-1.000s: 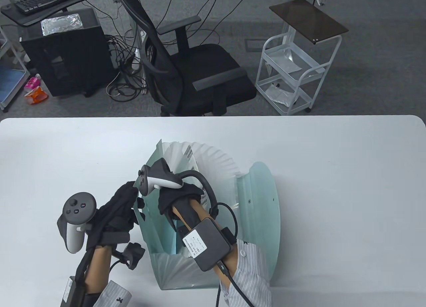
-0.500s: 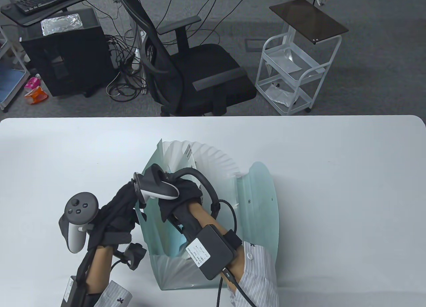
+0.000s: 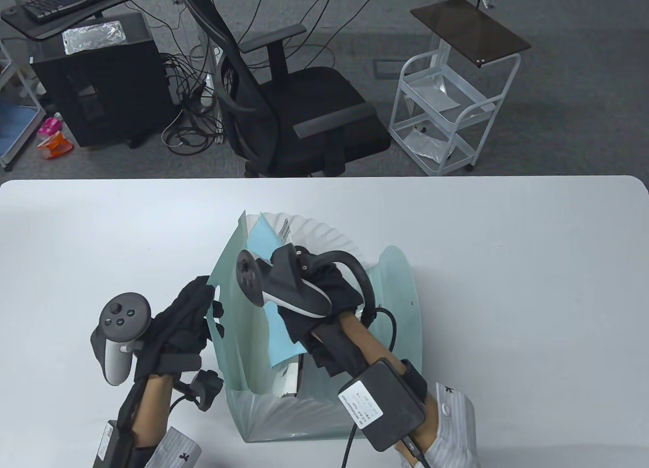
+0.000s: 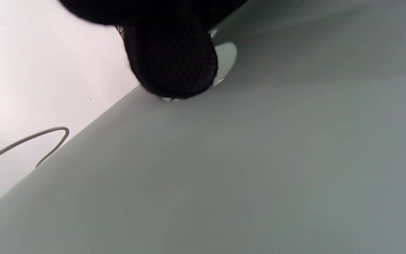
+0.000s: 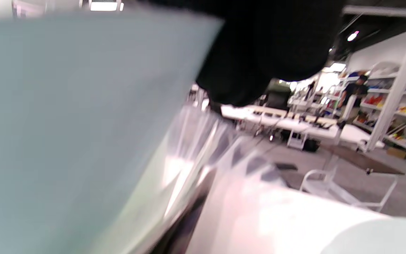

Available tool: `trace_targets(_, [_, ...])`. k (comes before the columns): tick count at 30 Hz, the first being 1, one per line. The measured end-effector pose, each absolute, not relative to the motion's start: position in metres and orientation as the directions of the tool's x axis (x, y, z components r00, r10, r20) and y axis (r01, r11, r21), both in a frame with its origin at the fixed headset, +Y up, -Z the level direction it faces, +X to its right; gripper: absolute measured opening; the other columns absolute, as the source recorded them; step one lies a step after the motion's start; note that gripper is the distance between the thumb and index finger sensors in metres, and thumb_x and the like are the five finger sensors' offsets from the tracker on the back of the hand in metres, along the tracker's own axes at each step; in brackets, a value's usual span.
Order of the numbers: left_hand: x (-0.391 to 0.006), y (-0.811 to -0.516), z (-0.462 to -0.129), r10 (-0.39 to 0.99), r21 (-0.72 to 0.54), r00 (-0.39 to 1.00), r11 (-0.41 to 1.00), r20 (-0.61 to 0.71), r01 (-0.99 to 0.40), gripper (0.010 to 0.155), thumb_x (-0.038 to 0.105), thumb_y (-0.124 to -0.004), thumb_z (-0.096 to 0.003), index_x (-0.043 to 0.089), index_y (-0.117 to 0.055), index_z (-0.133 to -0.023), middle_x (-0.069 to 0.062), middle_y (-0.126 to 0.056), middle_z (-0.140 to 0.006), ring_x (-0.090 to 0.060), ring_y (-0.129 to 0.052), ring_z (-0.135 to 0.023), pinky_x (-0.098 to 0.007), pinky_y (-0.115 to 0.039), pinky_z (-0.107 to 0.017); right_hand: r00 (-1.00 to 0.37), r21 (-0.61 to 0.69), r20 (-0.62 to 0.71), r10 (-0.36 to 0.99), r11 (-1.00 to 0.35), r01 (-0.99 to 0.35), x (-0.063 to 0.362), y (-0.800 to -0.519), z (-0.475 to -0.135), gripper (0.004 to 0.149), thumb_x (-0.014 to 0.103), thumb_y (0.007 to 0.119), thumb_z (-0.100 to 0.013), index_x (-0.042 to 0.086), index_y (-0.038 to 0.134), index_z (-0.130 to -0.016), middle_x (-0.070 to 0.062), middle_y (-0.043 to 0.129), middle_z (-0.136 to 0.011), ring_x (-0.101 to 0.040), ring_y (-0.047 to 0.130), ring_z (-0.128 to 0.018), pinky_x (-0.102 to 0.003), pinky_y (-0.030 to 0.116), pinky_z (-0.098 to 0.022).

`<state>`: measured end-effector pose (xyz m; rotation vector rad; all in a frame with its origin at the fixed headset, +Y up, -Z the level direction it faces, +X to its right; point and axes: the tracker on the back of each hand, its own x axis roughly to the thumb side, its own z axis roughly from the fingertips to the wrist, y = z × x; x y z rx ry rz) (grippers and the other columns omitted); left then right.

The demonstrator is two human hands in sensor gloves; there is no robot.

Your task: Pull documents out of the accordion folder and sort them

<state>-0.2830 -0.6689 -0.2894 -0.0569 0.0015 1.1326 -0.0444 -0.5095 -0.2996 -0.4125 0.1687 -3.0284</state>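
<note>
A pale green accordion folder [image 3: 400,306] stands fanned open on the white table [image 3: 507,265]. My left hand [image 3: 210,306] grips the folder's left cover by its top edge. In the left wrist view a gloved fingertip [image 4: 171,63] presses on that cover [image 4: 259,158] beside a cut-out. My right hand [image 3: 304,321] is over the folder's mouth and holds a light blue sheet [image 3: 281,338] that sticks up out of a pocket. In the right wrist view the sheet [image 5: 65,123] is blurred at the left, under my glove [image 5: 266,46]. White papers [image 3: 286,379] stay in the pockets.
The folder sits mid-table, near the front edge. Bare table lies to its left, right and behind. Beyond the far edge are a black office chair [image 3: 304,118] and a white trolley [image 3: 446,118] on the floor.
My right hand has risen and moved right, drawing the blue sheet up out of the folder. My left hand has stayed on the left cover.
</note>
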Motion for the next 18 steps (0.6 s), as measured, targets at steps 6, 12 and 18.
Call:
trace_targets(6, [-0.280, -0.667, -0.288, 0.896, -0.031, 0.443, 0.442, -0.024, -0.896, 0.070, 0.057, -0.051, -0.0668, 0.004, -0.054, -0.113, -0.019, -0.085, -0.087, -0.021, -0.102, -0.044, -0.035, -0.083, -0.029, -0.989, -0.375, 0.149, -0.019, -0.926, -0.039, 0.017, -0.474, -0.288, 0.038, 0.017, 0.071, -0.045, 0.025, 0.062, -0.082, -0.005, 0.082, -0.081, -0.022, 0.096, -0.052, -0.028, 0.087, -0.039])
trace_targets(12, [-0.279, -0.667, -0.289, 0.893, -0.027, 0.450, 0.449, -0.022, -0.893, 0.070, 0.057, -0.050, -0.0669, 0.004, -0.054, -0.113, -0.019, -0.085, -0.087, -0.021, -0.102, -0.044, -0.035, -0.083, -0.029, -0.999, -0.547, -0.038, -0.014, -0.837, 0.033, 0.083, -0.455, -0.285, 0.038, 0.016, 0.070, -0.047, 0.027, 0.061, -0.082, -0.003, 0.080, -0.084, -0.022, 0.095, -0.057, -0.029, 0.087, -0.043])
trace_targets(18, [-0.279, -0.667, -0.288, 0.895, -0.027, 0.446, 0.445, -0.026, -0.895, 0.070, 0.057, -0.051, -0.0668, 0.004, -0.054, -0.113, -0.019, -0.085, -0.087, -0.021, -0.102, -0.044, -0.035, -0.083, -0.029, -0.972, -0.577, -0.217, -0.089, -0.791, 0.201, 0.139, -0.457, -0.293, 0.037, 0.016, 0.069, -0.047, 0.031, 0.062, -0.080, 0.000, 0.081, -0.084, -0.022, 0.095, -0.059, -0.030, 0.086, -0.045])
